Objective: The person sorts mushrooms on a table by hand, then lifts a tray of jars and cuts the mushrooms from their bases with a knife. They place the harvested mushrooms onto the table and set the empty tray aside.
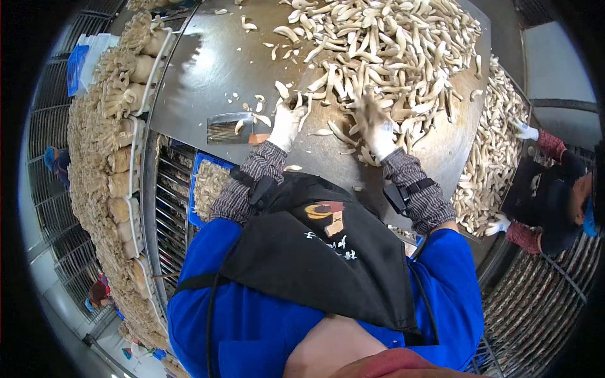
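My left hand, in a white glove with dirty fingertips, is closed around a pale, long-stemmed mushroom at the near edge of the pile. My right hand, gloved too, reaches into the heap of mushrooms on the metal table. Motion smears its fingers, so I cannot make out their grip. A cleaver with a wooden handle lies flat just left of my left hand. Small mushroom scraps are scattered around the blade.
Bottles sprouting mushroom clusters line the left side in white racks. A blue crate with trimmings sits below the table edge. At right, a co-worker's gloved hands touch a second mushroom pile.
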Demonstrator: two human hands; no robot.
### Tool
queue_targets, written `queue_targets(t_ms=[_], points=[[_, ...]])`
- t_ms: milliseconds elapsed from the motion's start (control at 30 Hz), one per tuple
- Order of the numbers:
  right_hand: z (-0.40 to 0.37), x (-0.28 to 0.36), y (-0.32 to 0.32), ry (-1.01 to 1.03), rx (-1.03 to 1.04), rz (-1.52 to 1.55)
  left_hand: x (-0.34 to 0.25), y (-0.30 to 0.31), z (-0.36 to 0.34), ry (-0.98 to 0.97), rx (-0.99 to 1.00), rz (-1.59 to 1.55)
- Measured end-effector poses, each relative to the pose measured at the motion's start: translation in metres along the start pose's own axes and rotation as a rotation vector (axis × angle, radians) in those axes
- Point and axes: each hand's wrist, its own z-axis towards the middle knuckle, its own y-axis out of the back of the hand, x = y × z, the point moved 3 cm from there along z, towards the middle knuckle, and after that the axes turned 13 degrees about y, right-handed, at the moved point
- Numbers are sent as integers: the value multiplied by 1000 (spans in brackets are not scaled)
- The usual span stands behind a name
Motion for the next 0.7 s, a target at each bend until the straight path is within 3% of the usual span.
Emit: queue_targets(t_ms=[67, 100, 133, 200, 267, 300, 333, 400, 433, 467, 500, 533, 567, 600, 667, 700], points=[[29, 7, 6, 162, -198, -341, -4, 1, 1, 30, 5, 1], [32, 15, 6, -23, -263, 43, -3, -2, 2, 67, 27, -85], [35, 12, -12, -95, -255, 234, -2, -5, 3, 106, 51, -171], [37, 27, -47, -146, -195, 266, -11, -18, -7, 42, 101, -180], [47, 57, -54, -341, 66, 667, 4, -25, 8, -164, -76, 44], [51, 66, -49, -307, 3, 427, 1, -25, 7, -160, -29, 110], [55, 66, -53, -299, 13, 429, -12, -21, 2, -61, -97, 250], [57, 57, -59, -387, -52, 570, -22, -12, 0, -99, -97, 473], [61, 48, -62, -540, -136, 662, -17, -5, 3, -94, -103, 468], [60, 12, -85, -518, -145, 759, -10, 1, 7, -172, -69, 428], [64, 7, -78, -333, -61, 655, -7, 6, 12, -252, -34, 388], [71, 11, -72, -149, 19, 547, -18, 11, 3, 18, -69, 74], [79, 18, -76, -393, 12, 809, -26, 11, -4, 29, -74, 82], [89, 67, -59, -541, 1, 1111, -27, 13, -8, 45, -80, 91], [87, 89, -66, -429, 210, 629, -9, 12, -3, 41, -19, -43], [76, 57, -107, -317, 80, 795, -21, 9, -9, 80, -30, -71]])
